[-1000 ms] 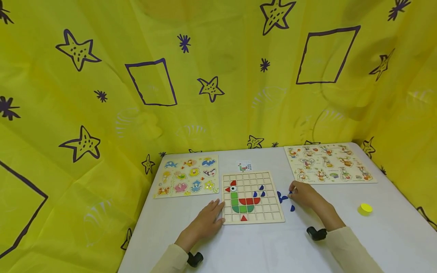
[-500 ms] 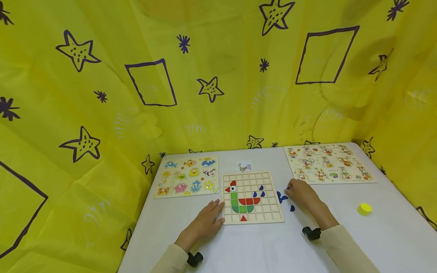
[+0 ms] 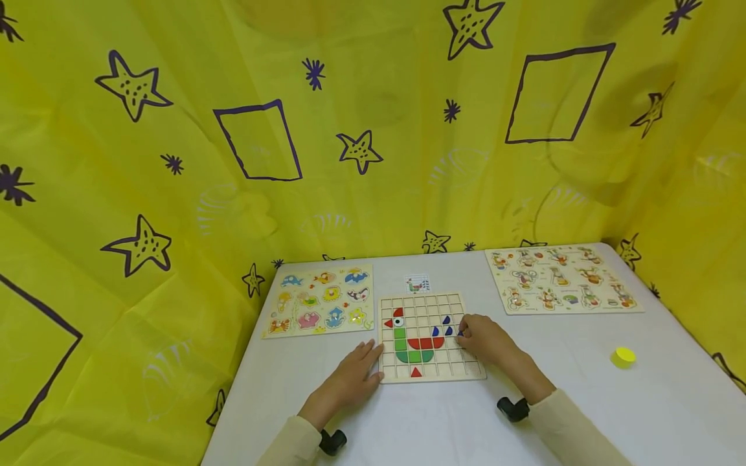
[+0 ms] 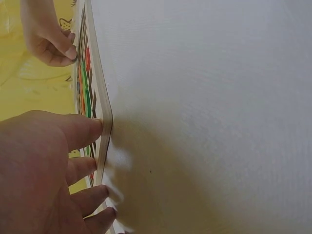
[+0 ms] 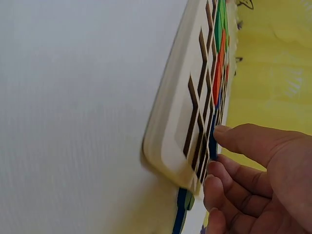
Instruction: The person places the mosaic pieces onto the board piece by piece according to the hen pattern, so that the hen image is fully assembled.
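Note:
A wooden grid board point(image 3: 460, 372) lies at the middle of the white table, bearing a bird built of red, green and blue pieces point(image 3: 415, 349). My left hand point(image 3: 373, 355) lies flat on the table, its straight fingers point(image 4: 90, 130) pressing the board's left edge point(image 4: 105, 126). My right hand point(image 3: 463, 331) is over the board's right side and pinches a small blue piece point(image 5: 212, 146) at the grid. Three blue pieces point(image 3: 446, 320) sit in cells just left of it. More blue pieces point(image 5: 181, 214) lie on the table under that hand, beside the board point(image 5: 170, 141).
A sea-animal peg puzzle point(image 3: 319, 301) lies at the back left and a second picture puzzle point(image 3: 562, 279) at the back right. A small pattern card point(image 3: 417, 283) sits behind the board. A yellow cap point(image 3: 624, 356) rests at the right. Yellow cloth walls surround the table.
My right hand has moved left from the loose blue pieces beside the board onto the board's right cells, carrying a blue piece. The left hand has not moved.

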Demonstrator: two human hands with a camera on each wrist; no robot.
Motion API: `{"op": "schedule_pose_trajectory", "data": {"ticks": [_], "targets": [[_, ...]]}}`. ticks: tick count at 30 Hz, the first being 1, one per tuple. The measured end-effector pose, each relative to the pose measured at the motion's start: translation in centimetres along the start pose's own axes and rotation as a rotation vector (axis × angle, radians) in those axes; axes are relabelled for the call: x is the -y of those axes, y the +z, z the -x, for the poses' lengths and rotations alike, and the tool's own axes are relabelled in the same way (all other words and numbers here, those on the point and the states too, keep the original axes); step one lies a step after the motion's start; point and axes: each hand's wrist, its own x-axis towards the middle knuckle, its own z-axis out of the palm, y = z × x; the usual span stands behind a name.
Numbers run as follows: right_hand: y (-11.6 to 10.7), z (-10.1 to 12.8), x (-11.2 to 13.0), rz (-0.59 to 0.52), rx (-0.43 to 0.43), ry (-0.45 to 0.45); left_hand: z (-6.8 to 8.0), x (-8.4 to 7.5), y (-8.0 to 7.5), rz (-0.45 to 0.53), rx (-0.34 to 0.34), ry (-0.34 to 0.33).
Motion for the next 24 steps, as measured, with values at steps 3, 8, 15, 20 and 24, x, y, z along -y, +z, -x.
{"op": "schedule_pose_trajectory", "data": {"ticks": [3,8,15,20,24], "targets": [[0.6,0.1,0.5,0.007,0.008,-0.007,-0.1,0.0,0.0,-0.003,0.001,-0.004],[1.0,0.3,0.9,-0.01,0.01,-0.01,-0.1,0.0,-0.1,-0.002,0.002,-0.013],[1.1,0.5,1.3,-0.059,0.04,-0.018,0.0,-0.1,-0.1,-0.008,-0.005,-0.008],[1.3,0.6,1.3,-0.064,0.035,-0.039,-0.1,0.0,0.0,-0.006,-0.007,-0.002],[1.2,0.7,1.4,-0.067,0.032,-0.049,-0.1,0.1,0.1,-0.006,-0.004,0.002]]}}
